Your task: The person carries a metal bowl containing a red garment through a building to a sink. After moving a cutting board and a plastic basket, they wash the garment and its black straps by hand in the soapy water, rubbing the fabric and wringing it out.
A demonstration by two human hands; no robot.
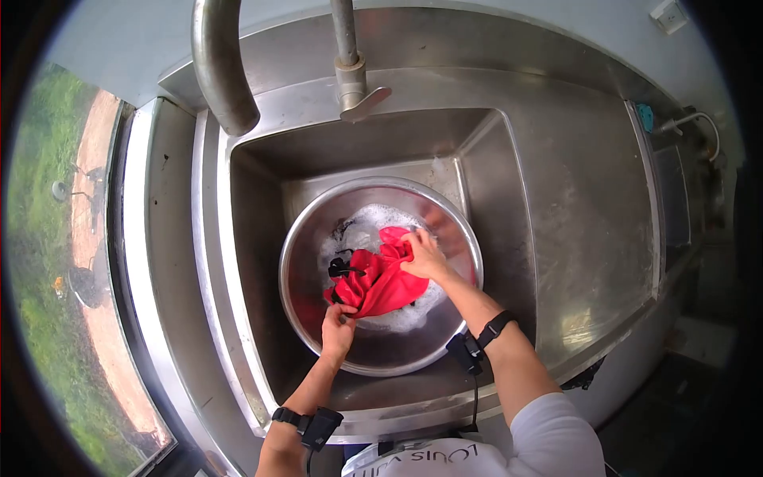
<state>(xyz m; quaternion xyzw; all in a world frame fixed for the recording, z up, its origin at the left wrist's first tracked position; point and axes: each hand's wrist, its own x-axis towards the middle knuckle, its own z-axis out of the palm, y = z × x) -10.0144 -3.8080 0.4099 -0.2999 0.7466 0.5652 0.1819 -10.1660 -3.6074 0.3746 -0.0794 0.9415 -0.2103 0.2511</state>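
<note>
A red cloth [389,288] with black straps or cords at its left side is stretched between my hands over a round metal basin [381,359]. My left hand [338,327] pinches the cloth's lower left edge. At its upper right, my right hand [424,256] grips a bunched part, fingers closed round it. White suds and water [381,216] lie in the basin under the cloth. Some dark material shows in the suds at the upper left of the cloth. The basin stands inside a steel sink [501,207].
A thick curved metal pipe [222,71] and a faucet with a lever [352,83] stand behind the sink. To the right stretches a steel counter [588,215]. A window [71,262] is on the left. Bands with small devices sit on both forearms.
</note>
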